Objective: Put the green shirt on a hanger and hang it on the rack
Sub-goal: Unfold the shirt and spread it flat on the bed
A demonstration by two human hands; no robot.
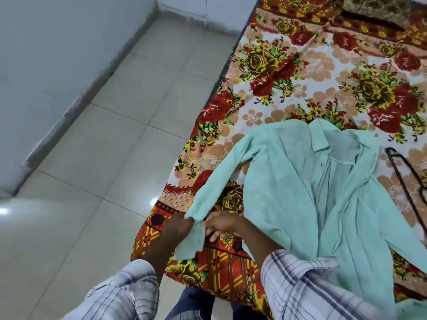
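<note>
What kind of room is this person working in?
Probably a bedroom at home: a floral bedspread, a pale tiled floor beside it, and a green shirt laid out near a dark hanger.

both hands at a green shirt's cuff

a pale green shirt (312, 192) lies spread open on a red and orange floral blanket (288, 72), collar away from the person. one long sleeve runs to the blanket's near edge, where the left hand (179, 227) grips the cuff. the right hand (223, 227) sits just beside it, curled fingers against the cuff's other edge; whether they hold it is unclear. a black hanger (402, 176) lies on the blanket right of the shirt. pale floor tiles (104, 158) fill the left.
</note>
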